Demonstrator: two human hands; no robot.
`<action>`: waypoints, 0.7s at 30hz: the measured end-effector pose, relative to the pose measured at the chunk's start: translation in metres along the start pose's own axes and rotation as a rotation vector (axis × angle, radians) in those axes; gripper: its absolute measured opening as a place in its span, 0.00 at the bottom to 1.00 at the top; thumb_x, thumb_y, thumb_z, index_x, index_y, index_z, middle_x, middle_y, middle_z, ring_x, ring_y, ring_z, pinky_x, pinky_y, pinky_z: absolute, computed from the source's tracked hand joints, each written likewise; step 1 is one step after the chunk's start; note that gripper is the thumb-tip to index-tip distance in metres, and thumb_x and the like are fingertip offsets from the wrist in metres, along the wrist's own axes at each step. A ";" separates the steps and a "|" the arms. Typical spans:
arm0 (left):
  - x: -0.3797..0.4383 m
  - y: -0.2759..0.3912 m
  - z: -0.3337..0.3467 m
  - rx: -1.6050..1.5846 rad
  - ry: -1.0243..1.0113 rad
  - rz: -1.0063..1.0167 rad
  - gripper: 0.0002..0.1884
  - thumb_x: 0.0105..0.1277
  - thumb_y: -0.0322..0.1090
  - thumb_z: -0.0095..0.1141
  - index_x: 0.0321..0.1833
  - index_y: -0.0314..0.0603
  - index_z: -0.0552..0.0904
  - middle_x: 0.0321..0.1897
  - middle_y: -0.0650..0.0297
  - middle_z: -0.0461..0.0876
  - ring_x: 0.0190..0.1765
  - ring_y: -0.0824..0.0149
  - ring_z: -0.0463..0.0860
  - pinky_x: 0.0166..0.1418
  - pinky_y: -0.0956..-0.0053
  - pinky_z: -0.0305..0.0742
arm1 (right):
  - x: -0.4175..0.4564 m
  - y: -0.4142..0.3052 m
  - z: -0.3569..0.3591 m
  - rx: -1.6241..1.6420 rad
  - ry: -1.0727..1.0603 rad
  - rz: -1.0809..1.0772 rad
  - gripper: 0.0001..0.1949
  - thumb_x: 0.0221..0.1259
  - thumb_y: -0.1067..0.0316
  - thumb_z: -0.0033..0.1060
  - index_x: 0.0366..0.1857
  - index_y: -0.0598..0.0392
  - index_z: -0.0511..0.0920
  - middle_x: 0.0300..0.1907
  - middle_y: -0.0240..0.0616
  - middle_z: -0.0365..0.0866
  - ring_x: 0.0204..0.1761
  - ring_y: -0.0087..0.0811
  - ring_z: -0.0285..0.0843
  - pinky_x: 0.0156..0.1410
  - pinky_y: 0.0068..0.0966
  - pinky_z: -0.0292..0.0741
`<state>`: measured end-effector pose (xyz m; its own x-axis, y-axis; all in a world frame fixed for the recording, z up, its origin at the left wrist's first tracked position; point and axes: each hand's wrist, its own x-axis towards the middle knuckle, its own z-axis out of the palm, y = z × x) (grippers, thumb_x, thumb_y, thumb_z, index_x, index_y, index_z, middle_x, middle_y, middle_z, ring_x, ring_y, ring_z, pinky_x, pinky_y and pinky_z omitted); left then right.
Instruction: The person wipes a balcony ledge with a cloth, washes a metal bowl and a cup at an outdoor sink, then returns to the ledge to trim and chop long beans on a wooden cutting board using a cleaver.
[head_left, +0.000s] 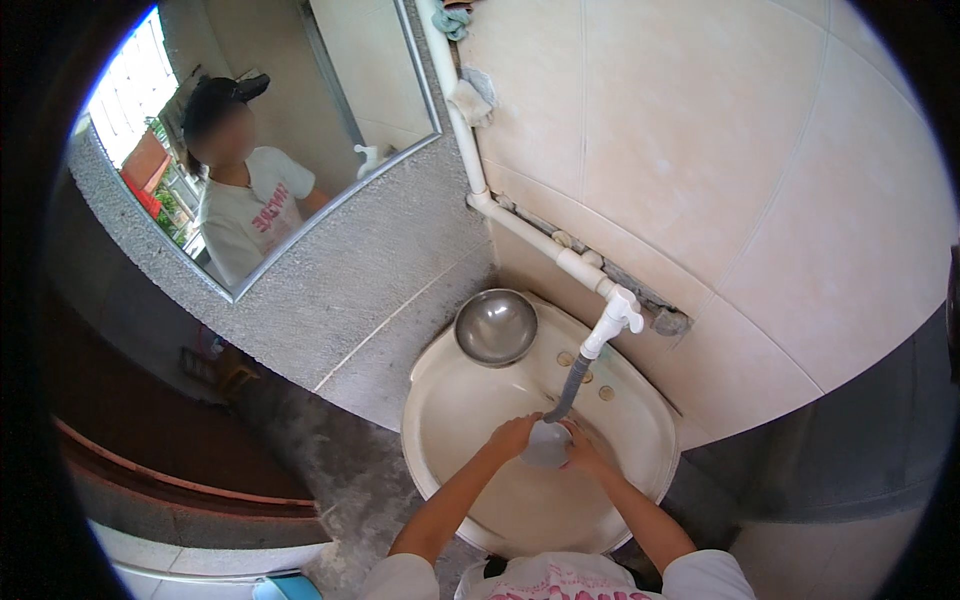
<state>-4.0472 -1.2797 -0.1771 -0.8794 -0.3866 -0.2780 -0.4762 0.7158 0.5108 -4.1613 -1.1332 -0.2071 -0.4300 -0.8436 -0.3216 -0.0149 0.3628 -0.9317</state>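
Observation:
My left hand (516, 436) and my right hand (583, 448) hold a small whitish round bowl or cup (546, 444) between them, over a cream ceramic washbasin (517, 517). Its upper edge lies at the lower end of a grey corrugated hose (570, 390). That hose hangs from a white plastic tap (616, 319). Whether water is running, I cannot tell. On the basin's back left rim rests a stainless steel bowl (496, 328). The fingers of both hands are partly hidden behind the small bowl's sides.
A white pipe (525, 232) runs along the tiled wall to the tap. At upper left, a framed mirror (337, 199) reflects a person in a dark cap and white shirt. A blue object (287, 587) is at lower left, and a cloth (451, 22) hangs by the pipe.

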 end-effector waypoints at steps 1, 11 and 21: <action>0.000 -0.002 -0.002 0.028 -0.011 -0.011 0.23 0.59 0.22 0.46 0.60 0.40 0.66 0.39 0.46 0.80 0.43 0.47 0.80 0.48 0.54 0.75 | 0.007 0.004 0.004 0.004 0.012 0.019 0.24 0.57 0.70 0.52 0.60 0.54 0.65 0.45 0.52 0.78 0.35 0.41 0.82 0.29 0.31 0.79; -0.039 -0.056 0.001 0.030 0.387 0.072 0.22 0.58 0.23 0.45 0.58 0.34 0.66 0.48 0.44 0.77 0.39 0.43 0.81 0.42 0.55 0.78 | 0.074 -0.006 0.047 -0.591 0.113 -0.711 0.14 0.63 0.56 0.53 0.32 0.58 0.76 0.20 0.49 0.77 0.24 0.45 0.78 0.30 0.36 0.73; -0.037 -0.003 0.064 -1.449 0.535 -0.531 0.14 0.66 0.28 0.46 0.53 0.36 0.69 0.38 0.49 0.77 0.28 0.57 0.83 0.20 0.68 0.79 | 0.021 -0.021 0.025 0.337 -0.005 0.193 0.24 0.57 0.73 0.48 0.61 0.53 0.65 0.50 0.45 0.74 0.47 0.39 0.77 0.37 0.31 0.82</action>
<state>-4.0132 -1.2303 -0.2199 -0.3787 -0.7641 -0.5222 -0.0405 -0.5500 0.8342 -4.1470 -1.1682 -0.1983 -0.3916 -0.7745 -0.4967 0.3638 0.3655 -0.8568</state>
